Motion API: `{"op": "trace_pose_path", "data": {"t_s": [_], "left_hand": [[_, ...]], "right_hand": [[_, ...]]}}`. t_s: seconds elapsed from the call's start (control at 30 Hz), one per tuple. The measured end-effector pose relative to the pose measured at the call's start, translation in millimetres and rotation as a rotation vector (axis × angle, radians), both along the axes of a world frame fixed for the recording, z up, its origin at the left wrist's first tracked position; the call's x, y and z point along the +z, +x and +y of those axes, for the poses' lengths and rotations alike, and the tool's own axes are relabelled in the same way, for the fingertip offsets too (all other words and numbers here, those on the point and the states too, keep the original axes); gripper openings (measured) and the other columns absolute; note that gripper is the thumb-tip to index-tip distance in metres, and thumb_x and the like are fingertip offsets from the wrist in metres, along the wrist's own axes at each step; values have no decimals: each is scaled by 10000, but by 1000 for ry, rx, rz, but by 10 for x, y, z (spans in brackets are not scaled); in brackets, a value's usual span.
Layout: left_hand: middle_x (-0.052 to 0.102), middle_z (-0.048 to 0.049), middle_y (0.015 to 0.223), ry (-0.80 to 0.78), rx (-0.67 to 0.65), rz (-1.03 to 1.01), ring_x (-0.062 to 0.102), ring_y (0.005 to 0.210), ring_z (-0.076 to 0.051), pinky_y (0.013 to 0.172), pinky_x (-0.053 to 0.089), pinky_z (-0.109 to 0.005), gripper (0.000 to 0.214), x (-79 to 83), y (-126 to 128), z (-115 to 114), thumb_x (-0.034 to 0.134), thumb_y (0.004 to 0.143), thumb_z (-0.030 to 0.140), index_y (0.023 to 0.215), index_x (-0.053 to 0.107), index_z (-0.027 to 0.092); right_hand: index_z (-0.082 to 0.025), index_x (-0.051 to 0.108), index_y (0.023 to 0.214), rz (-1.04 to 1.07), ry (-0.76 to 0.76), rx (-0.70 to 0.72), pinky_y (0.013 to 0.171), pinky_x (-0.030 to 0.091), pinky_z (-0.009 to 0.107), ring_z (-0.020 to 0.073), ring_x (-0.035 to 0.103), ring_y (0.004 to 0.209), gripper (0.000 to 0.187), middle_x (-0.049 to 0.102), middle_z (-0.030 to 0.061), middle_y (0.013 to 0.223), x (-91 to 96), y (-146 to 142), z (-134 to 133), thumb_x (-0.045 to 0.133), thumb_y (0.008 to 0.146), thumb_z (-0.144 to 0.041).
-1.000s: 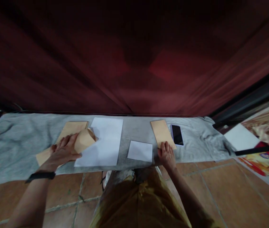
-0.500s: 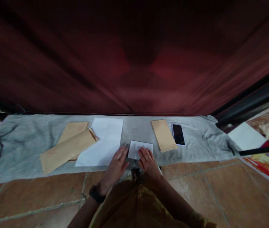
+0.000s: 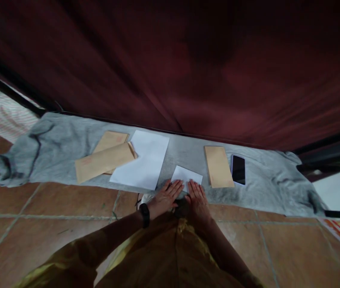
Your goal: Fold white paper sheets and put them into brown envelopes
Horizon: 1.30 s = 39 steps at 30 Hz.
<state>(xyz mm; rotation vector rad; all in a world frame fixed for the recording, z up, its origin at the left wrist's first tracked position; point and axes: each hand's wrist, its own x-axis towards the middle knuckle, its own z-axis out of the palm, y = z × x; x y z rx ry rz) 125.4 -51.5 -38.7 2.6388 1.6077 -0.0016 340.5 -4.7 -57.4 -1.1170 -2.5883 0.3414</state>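
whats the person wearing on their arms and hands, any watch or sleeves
The left hand and right hand are bare, with no gloves. A black band wraps the left wrist. Both forearms are uncovered; a mustard-yellow sleeve covers the left upper arm. Dim light hides finer detail.

We get a dim, soft picture. Above the grey cloth (image 3: pixel 68 148) the red curtain (image 3: pixel 188 60) sinks to near black, with a darker shadow patch high in its middle. On the cloth, the large white sheet (image 3: pixel 143 160) and the small white paper (image 3: pixel 187 175) are brightest, without glare. The cloth's strip bows and tilts from wide-angle distortion, and the floor tiles (image 3: pixel 38 200) below it look soft.
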Motion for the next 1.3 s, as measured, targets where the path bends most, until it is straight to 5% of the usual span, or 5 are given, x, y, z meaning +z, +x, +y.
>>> {"op": "trace_pose_path", "data": {"t_s": [0.33, 0.67, 1.03, 1.3], "left_hand": [[112, -175, 1688, 17, 2, 26, 79, 1570, -293, 1261, 187, -517, 901, -54, -7, -7, 605, 919, 527, 1603, 197, 104], [375, -251, 1589, -17, 42, -104, 253, 1529, -346, 1247, 222, -555, 811, -412, 56, -32, 690, 870, 367, 1530, 341, 49], [317, -202, 1632, 35, 37, -114, 256, 1534, -307, 1267, 207, -496, 875, -471, 8, -7, 625, 873, 411, 1586, 227, 97], [231, -159, 1673, 162, 36, -99, 200, 1554, -291, 1256, 218, -462, 895, -424, -18, 8, 593, 894, 420, 1615, 158, 118]], "right_hand": [[-152, 379, 1551, 58, 44, -58, 1202, 326, 553, 271, 382, 1474, 503, 488, 153, 1541, -40, 261, 95, 358, 1069, -295], [-164, 517, 1473, 121, -119, 163, 1216, 353, 487, 213, 432, 1446, 461, 530, 107, 1514, -4, -525, 369, 317, 1078, -293], [-188, 535, 1460, 34, -56, 54, 1212, 340, 461, 215, 404, 1455, 439, 491, 80, 1550, -83, -685, 735, 401, 1048, -261], [-202, 672, 1262, 57, -156, -186, 1088, 437, 429, 245, 585, 1216, 352, 664, 109, 1295, 65, -697, 934, 526, 947, -143]]}}
